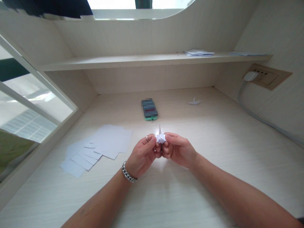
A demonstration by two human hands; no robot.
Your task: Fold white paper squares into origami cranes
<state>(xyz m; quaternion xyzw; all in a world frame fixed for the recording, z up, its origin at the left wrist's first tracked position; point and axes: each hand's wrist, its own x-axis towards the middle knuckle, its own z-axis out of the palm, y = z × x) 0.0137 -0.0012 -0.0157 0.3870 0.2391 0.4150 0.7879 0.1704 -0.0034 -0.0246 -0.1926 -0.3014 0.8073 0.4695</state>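
Left hand [143,153] and right hand [180,148] clamp folded paper [161,138] between fingers [150,144], well apart from the desk [220,136]'s rear edge [178,89]; sheets [114,139] lie left.

Centre: folded paper [161,138], sides covered by left hand [144,148] and right hand [180,148] | Upper centre: phone-like object [149,109], face pixelated, unreadable | Left: overlapping paper sheets [111,139], count indeterminable | Right: cable [268,123], cut by frame edge | Upper left: dark cloth [59,6], cut by top edge | Lower right corner: dark item [301,219], cut off, unidentifiable
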